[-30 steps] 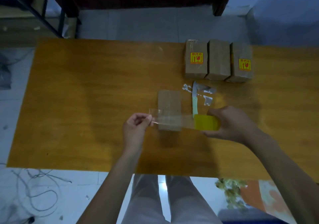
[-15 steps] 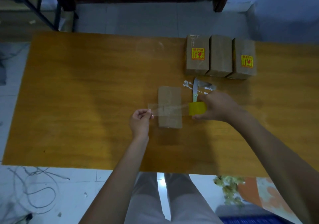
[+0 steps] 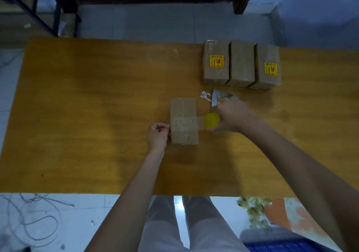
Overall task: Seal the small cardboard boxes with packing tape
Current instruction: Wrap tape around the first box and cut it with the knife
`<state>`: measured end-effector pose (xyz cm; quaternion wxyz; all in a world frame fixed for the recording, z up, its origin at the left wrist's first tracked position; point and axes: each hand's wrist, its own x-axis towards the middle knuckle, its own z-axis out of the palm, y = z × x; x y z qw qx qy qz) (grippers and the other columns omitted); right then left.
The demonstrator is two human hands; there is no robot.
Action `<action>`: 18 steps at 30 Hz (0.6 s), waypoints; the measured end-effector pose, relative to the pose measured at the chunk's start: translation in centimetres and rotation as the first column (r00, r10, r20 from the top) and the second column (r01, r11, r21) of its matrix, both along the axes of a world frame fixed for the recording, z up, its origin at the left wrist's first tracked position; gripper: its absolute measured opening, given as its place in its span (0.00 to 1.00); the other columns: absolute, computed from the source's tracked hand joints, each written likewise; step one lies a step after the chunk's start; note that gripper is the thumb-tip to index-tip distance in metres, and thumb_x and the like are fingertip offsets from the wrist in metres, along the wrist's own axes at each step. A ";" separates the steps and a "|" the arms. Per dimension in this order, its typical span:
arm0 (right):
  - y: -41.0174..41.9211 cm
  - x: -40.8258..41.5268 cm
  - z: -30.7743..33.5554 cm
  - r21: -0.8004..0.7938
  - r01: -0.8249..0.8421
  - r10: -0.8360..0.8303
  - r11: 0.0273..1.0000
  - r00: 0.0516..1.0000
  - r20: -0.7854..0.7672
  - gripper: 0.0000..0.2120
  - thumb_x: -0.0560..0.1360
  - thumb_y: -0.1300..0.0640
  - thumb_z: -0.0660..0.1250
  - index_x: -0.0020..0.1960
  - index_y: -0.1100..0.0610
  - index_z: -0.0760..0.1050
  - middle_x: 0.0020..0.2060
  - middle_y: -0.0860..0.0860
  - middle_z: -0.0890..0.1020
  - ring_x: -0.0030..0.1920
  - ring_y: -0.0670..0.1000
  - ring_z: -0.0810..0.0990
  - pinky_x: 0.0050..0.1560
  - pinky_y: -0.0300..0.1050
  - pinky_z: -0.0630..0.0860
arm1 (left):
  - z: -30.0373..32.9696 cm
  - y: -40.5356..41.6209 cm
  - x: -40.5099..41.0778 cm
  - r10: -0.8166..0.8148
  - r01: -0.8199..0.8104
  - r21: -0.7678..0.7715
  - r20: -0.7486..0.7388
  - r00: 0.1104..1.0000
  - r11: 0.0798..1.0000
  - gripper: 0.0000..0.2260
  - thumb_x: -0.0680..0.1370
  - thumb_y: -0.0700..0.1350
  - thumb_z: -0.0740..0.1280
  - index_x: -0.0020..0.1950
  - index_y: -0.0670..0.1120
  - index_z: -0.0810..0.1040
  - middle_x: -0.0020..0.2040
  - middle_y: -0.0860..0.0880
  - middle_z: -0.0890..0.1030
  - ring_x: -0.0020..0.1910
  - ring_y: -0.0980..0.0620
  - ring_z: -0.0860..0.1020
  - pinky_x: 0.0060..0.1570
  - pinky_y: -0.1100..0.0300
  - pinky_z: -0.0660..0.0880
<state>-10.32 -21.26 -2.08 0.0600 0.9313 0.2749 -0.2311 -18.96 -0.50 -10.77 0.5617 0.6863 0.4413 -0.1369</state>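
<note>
Since a moment ago the tape strip (image 3: pixel 185 123) has come down and now lies flat across the top of the small cardboard box (image 3: pixel 184 121), which sits near the table's (image 3: pixel 87 106) middle. At the box's 9 o'clock edge the left hand (image 3: pixel 157 136) pinches the strip's free end. At 3 o'clock the right hand (image 3: pixel 231 118) grips the yellow tape roll (image 3: pixel 211 121) (strip stretched taut between roll and box). Up at 1 o'clock, three more boxes (image 3: pixel 241 63) stand side by side, with tape scraps (image 3: pixel 217 97) between them and the roll.
</note>
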 end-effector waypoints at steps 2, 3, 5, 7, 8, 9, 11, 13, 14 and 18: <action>0.1 0.0 0.1 -0.010 -0.002 0.002 1.000 1.000 0.000 0.29 0.66 0.30 0.68 0.51 0.53 0.78 0.38 0.50 0.78 0.41 0.51 0.76 0.34 0.44 0.72 | 0.2 0.3 0.6 -0.177 0.179 0.090 -0.032 0.984 0.980 0.08 0.79 0.41 0.65 0.40 0.49 0.73 0.41 0.50 0.78 0.43 0.48 0.77 0.40 0.56 0.74; 0.1 0.0 0.2 -0.012 0.000 0.000 1.000 1.000 -0.004 0.29 0.66 0.30 0.68 0.51 0.53 0.78 0.38 0.50 0.78 0.41 0.51 0.76 0.34 0.44 0.72 | 0.4 0.5 0.8 -0.279 0.287 0.167 -0.070 0.958 0.943 0.08 0.78 0.40 0.64 0.40 0.49 0.72 0.40 0.50 0.77 0.43 0.47 0.77 0.38 0.57 0.73; 0.2 0.1 0.3 -0.011 0.001 -0.001 1.000 1.000 -0.011 0.28 0.66 0.30 0.68 0.49 0.54 0.78 0.35 0.49 0.76 0.38 0.50 0.74 0.34 0.45 0.73 | 1.0 0.9 1.0 -0.423 0.454 0.336 -0.164 0.891 0.825 0.05 0.75 0.36 0.65 0.45 0.45 0.74 0.43 0.47 0.77 0.44 0.45 0.77 0.36 0.56 0.70; 0.2 0.2 0.4 -0.013 0.000 0.000 1.000 1.000 -0.014 0.28 0.66 0.30 0.68 0.48 0.54 0.78 0.33 0.48 0.75 0.37 0.50 0.73 0.33 0.45 0.72 | 1.5 1.0 0.5 -0.425 0.441 0.465 -0.147 0.893 0.767 0.08 0.74 0.35 0.66 0.52 0.42 0.74 0.49 0.45 0.77 0.47 0.45 0.77 0.39 0.56 0.70; 0.1 0.2 0.5 -0.014 -0.001 0.001 1.000 1.000 -0.015 0.28 0.67 0.30 0.68 0.49 0.54 0.78 0.34 0.48 0.75 0.37 0.50 0.74 0.33 0.45 0.71 | 2.1 0.7 0.0 -0.392 0.369 0.516 -0.067 0.917 0.774 0.09 0.74 0.36 0.66 0.54 0.43 0.74 0.51 0.46 0.76 0.48 0.46 0.76 0.40 0.58 0.69; 0.1 0.2 0.4 -0.015 -0.002 0.002 1.000 1.000 -0.014 0.28 0.67 0.30 0.68 0.49 0.54 0.78 0.35 0.48 0.76 0.38 0.50 0.75 0.33 0.44 0.70 | 2.6 0.1 -0.6 -0.363 0.282 0.554 0.038 0.931 0.783 0.09 0.75 0.37 0.67 0.55 0.43 0.73 0.52 0.47 0.75 0.48 0.48 0.76 0.40 0.62 0.67; 0.1 0.2 0.5 -0.014 -0.003 0.003 1.000 1.000 -0.015 0.28 0.67 0.30 0.68 0.50 0.54 0.78 0.35 0.48 0.75 0.39 0.50 0.74 0.33 0.44 0.68 | 3.7 -1.9 -1.6 -0.379 0.227 0.574 0.159 0.912 0.787 0.14 0.76 0.44 0.68 0.59 0.45 0.72 0.54 0.50 0.73 0.51 0.52 0.74 0.42 0.69 0.66; 0.1 0.3 0.5 -0.013 0.002 -0.003 1.000 1.000 -0.016 0.28 0.67 0.30 0.68 0.50 0.54 0.78 0.33 0.48 0.72 0.38 0.50 0.73 0.33 0.44 0.68 | 3.9 -4.1 -2.4 -0.505 0.349 0.584 0.124 0.854 0.733 0.25 0.74 0.54 0.70 0.66 0.44 0.68 0.59 0.49 0.72 0.58 0.51 0.72 0.51 0.66 0.70; 0.1 0.3 0.5 -0.010 0.004 -0.004 1.000 1.000 -0.018 0.28 0.67 0.30 0.68 0.50 0.54 0.78 0.34 0.48 0.73 0.38 0.50 0.73 0.33 0.44 0.68 | 3.6 -5.1 -2.7 -0.568 0.424 0.601 0.061 0.821 0.678 0.32 0.72 0.58 0.70 0.69 0.43 0.65 0.63 0.46 0.70 0.62 0.49 0.70 0.57 0.61 0.71; 0.0 0.2 0.8 -0.013 0.003 -0.004 1.000 0.999 -0.050 0.30 0.67 0.30 0.69 0.55 0.53 0.78 0.41 0.51 0.79 0.44 0.52 0.77 0.40 0.46 0.75 | 2.6 -7.0 -2.7 -0.639 0.577 0.665 -0.191 0.745 0.474 0.49 0.68 0.67 0.69 0.75 0.37 0.55 0.69 0.39 0.66 0.67 0.42 0.67 0.66 0.51 0.65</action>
